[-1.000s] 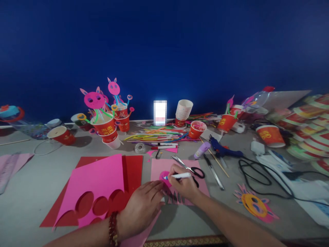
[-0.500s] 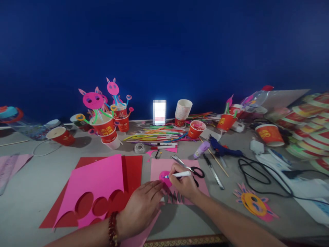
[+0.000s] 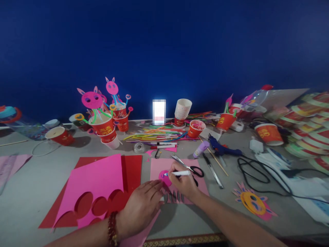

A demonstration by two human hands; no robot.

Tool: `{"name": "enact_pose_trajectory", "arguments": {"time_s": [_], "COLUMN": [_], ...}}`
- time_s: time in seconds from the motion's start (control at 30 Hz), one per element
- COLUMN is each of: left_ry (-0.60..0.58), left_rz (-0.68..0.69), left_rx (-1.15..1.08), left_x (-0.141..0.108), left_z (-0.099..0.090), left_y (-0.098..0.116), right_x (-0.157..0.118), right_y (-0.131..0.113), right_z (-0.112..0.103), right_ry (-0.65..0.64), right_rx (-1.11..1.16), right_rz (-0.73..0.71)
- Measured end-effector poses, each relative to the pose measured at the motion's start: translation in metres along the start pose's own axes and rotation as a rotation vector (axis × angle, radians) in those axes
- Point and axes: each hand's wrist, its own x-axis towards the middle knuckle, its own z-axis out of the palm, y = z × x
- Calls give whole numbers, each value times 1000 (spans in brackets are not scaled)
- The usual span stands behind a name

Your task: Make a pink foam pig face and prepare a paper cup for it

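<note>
While right hand fingers pinch a white marker | tip on pink disc, half hidden | left hand fingers spread, pressing nearby.

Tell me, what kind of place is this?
Probably a craft table: paper cups hold pink paper animals, a glue gun and scissors lie around, and the right hand draws with a marker.
</note>
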Motion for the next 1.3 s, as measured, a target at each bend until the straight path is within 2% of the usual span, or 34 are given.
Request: {"name": "enact_pose_trajectory", "arguments": {"time_s": [0.7,0.83,0.93,1.03,1.13,1.3], "left_ry": [-32,-28,-38,-48,-45,-20], "left_rz": [19,8,15,12,7,26], "left_rx": [10,5,0,0,10,39], "left_x": [1,1,1,2,2,2], "left_z": [-1,0,-1,-3,-2,0], "left_y": [-1,-1,-1,0,0,0], "right_x": [1,0,-2,-2,1,-1], "right_y": [-1,0,1,0,-6,-19], "right_z": [0,0,1,-1,-7,-18], "right_ry": [-76,-71,-15,66,93,-13], "right_rx": [-24,-3,69,166,231,273], "right_rz": [17,9,1,47,121,241]}}
